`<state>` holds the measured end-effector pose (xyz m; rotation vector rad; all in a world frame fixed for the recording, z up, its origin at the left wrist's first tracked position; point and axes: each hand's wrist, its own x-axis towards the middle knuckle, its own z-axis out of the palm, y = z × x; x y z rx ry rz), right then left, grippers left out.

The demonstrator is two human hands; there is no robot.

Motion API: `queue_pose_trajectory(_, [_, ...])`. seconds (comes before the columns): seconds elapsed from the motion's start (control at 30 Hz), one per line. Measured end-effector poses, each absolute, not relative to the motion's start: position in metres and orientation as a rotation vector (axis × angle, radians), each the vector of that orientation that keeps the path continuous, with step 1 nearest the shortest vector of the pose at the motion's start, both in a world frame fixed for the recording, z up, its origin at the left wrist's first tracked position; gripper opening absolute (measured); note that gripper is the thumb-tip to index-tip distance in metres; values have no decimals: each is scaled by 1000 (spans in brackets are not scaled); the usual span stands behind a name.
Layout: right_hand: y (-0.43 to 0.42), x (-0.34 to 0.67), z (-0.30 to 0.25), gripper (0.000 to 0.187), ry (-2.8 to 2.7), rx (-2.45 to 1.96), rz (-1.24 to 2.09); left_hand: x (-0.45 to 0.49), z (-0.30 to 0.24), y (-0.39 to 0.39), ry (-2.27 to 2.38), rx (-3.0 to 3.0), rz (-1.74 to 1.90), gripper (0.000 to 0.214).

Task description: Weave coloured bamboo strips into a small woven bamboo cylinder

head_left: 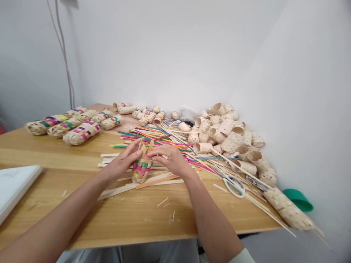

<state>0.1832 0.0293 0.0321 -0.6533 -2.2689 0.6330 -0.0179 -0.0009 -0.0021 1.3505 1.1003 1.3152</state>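
Observation:
A small woven basket (141, 170) with coloured bands stands on the wooden table (82, 208), its loose strip ends pointing up. My left hand (122, 161) wraps round its left side, fingers curled on the upper strips. On the basket's right side my right hand (170, 157) pinches the strips at the top. Both hands are closed on the basket.
Coloured and plain strips (153, 137) lie spread behind the hands. Finished stacked baskets (79, 131) lie at the left, a heap of plain small baskets (227, 135) at the right. White scissors (233, 184), a green cup (298, 199) and a white board (13, 186) sit near the edges.

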Motion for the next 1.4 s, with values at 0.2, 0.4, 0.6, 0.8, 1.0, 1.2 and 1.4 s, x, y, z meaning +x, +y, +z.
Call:
queue_pose_trajectory(0.2, [27,180,29,17,-2257,-565,613,-20,13,-4,1259,1676,1587,45])
queue_pose_trajectory(0.4, [29,179,26,16,-2274,-518,554,-29,10,0,1157,2164,1643,29])
queue_pose_trajectory(0.6, [26,179,27,15,-2293,-533,522,-34,27,-6,1240,2568,1547,21])
queue_pose_trajectory(0.8, [22,178,30,16,-2311,-546,470,-34,43,-18,1255,2801,1548,18])
queue_pose_trajectory(1.0, [23,174,27,16,-2328,-481,293,-34,29,-27,1168,2635,1645,14])
queue_pose_trajectory(1.2, [22,171,26,17,-2361,-456,227,-31,10,-42,1283,2577,1819,9])
queue_pose_trajectory(1.4, [19,170,27,18,-2397,-417,241,-33,-2,-52,1296,2601,1888,10])
